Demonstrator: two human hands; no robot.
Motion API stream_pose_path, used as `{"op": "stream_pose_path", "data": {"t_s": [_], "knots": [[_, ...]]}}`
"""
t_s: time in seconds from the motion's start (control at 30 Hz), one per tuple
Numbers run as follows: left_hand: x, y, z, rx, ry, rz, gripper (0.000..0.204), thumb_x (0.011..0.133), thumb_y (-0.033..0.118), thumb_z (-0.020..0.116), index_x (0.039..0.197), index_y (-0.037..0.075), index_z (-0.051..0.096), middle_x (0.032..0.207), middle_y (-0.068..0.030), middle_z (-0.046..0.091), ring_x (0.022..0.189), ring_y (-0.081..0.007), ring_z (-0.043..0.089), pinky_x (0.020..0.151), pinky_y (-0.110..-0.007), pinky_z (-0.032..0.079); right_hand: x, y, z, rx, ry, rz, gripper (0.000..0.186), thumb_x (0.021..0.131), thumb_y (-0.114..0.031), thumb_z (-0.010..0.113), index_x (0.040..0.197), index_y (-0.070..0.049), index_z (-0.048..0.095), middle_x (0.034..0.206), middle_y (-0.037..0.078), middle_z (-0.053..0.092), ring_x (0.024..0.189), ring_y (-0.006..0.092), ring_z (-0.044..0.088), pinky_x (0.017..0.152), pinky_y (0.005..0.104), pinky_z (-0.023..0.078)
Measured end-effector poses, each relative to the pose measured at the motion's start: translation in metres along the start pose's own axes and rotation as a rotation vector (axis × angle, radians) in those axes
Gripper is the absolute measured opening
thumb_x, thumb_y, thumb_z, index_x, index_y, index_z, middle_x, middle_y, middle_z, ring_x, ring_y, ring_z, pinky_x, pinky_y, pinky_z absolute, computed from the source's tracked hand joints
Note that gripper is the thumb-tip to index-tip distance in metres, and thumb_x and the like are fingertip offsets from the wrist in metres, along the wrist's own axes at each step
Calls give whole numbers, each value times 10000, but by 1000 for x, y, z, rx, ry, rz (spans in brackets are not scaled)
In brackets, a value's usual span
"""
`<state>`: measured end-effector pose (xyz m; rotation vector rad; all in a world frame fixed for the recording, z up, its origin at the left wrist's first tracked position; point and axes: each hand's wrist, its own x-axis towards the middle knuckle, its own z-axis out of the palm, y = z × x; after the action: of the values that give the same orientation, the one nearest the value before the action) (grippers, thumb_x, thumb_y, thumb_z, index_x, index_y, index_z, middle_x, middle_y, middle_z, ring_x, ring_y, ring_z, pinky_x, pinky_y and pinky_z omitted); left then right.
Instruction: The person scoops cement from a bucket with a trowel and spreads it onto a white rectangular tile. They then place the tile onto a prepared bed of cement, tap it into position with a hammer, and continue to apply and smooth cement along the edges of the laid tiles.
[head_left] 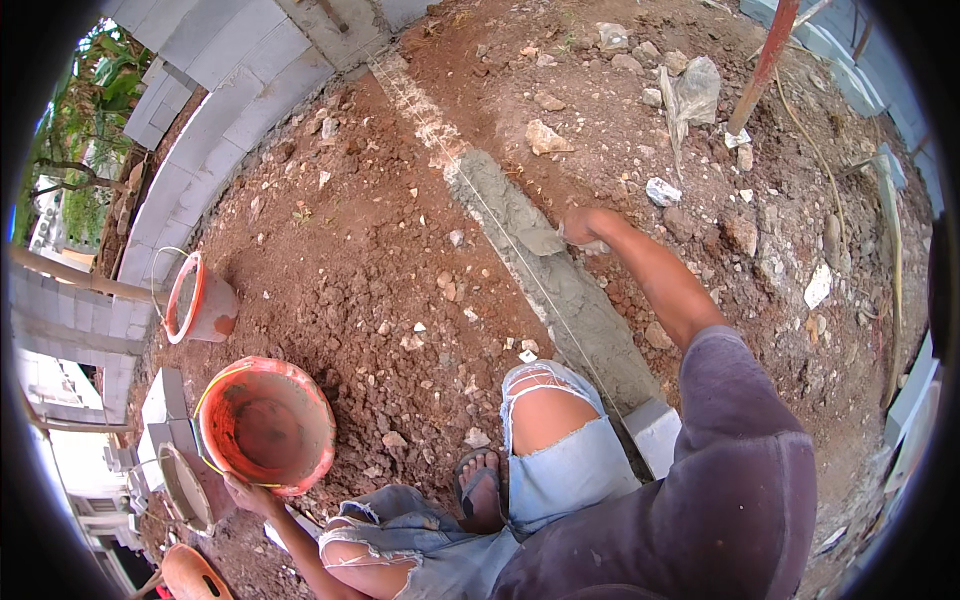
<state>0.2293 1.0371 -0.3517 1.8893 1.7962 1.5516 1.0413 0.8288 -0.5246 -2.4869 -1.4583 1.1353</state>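
My right hand (580, 228) is closed around the handle of a trowel (542, 241), its mortar-smeared blade lying on a strip of wet grey mortar (608, 310). The strip runs away from me along a narrow footing, with a thin taut string (540, 287) along its left side. Down at the left, my left hand (248, 494) grips the lower rim of an orange bucket (318, 420). This bucket is tilted so its mouth faces me, and grey residue coats the inside. A pale block (652, 436) sits at the near end of the mortar, beside my right knee.
Another orange bucket (215, 312) stands farther off at the left. A mortar-crusted bucket (186, 488) is beside the held one. Block walls (205, 150) curve along the left. Stones and rubble (548, 138) litter the soil, and a reddish pole (765, 65) rises at the far right.
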Motion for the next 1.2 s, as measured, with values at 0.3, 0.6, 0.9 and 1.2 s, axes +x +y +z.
{"op": "stream_pose_path", "data": {"t_s": [0.3,0.6,0.9,1.2], "knots": [[7,-11,3,-107,-15,-61,442,1080,350,472,1044,-52,652,959,-92,640,866,-208,558,829,-374,463,-98,17,50,235,65,18,305,829,-179,571,1030,15,695,1008,282,707,943,423,700,809,512,541],[14,-2,14,-130,29,-64,398,1079,357,487,893,24,602,818,4,532,768,-134,466,733,-315,417,-167,-14,31,-11,53,103,360,904,-319,603,1155,-74,684,1082,237,706,1020,424,680,881,520,519],[41,-23,13,-290,172,-143,374,1061,327,541,810,59,613,727,59,480,680,-76,411,617,-274,355,-205,-108,-11,520,792,-259,433,950,-190,687,1328,-9,576,1054,61,634,851,201,554,799,344,469],[29,-23,18,-415,249,-337,354,1043,312,576,946,-14,676,777,41,554,714,-72,459,641,-265,388,-75,35,120,355,1353,-122,296,875,-122,715,1103,9,580,1031,131,625,862,268,580,804,402,486]]}}
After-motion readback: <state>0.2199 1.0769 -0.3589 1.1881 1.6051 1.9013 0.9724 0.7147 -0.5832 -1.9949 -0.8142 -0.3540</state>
